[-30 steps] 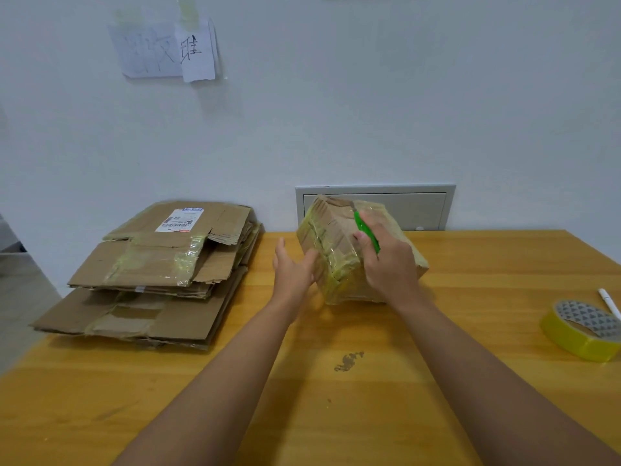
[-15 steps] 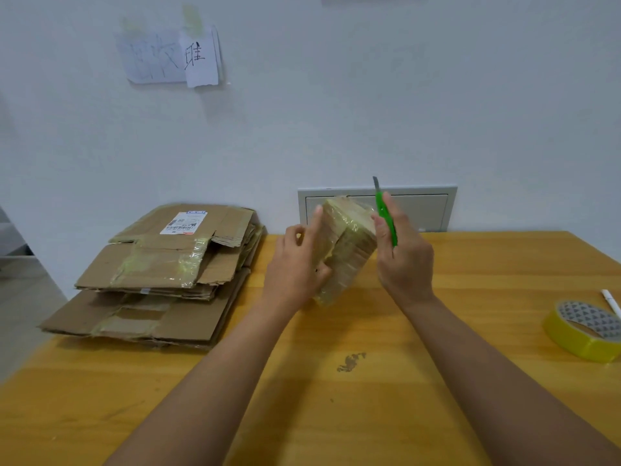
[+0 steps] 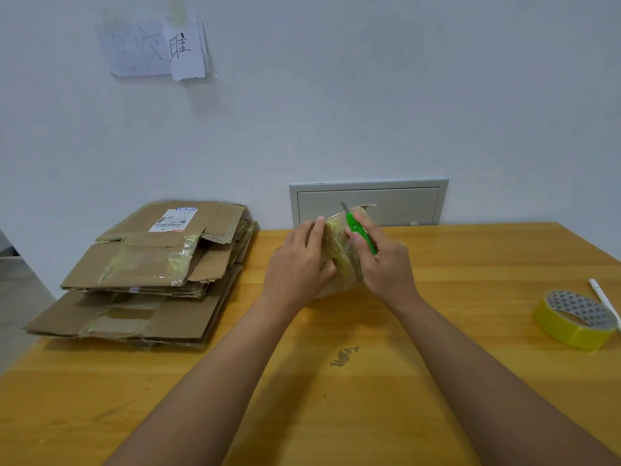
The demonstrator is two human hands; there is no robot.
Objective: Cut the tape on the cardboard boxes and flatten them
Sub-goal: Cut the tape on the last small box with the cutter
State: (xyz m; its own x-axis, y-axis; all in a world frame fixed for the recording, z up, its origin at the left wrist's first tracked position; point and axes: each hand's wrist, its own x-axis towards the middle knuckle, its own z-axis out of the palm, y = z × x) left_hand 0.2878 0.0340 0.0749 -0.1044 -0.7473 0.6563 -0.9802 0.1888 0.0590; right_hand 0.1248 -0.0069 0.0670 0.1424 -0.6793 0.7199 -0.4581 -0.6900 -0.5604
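Note:
A small cardboard box wrapped in yellowish clear tape stands on edge on the wooden table, squeezed between both hands. My left hand grips its left face, fingers curled over the top. My right hand holds a green utility knife against the box's right side, with the blade tip pointing up past the top edge. Much of the box is hidden behind the hands.
A stack of flattened cardboard boxes lies at the table's left, overhanging the edge. A roll of yellow tape and a white pen lie at the right. A grey wall panel sits behind the box.
The box has been turned from lying wide to standing narrow on edge. My left hand closed onto its left face, and the knife came down lower along the box's top.

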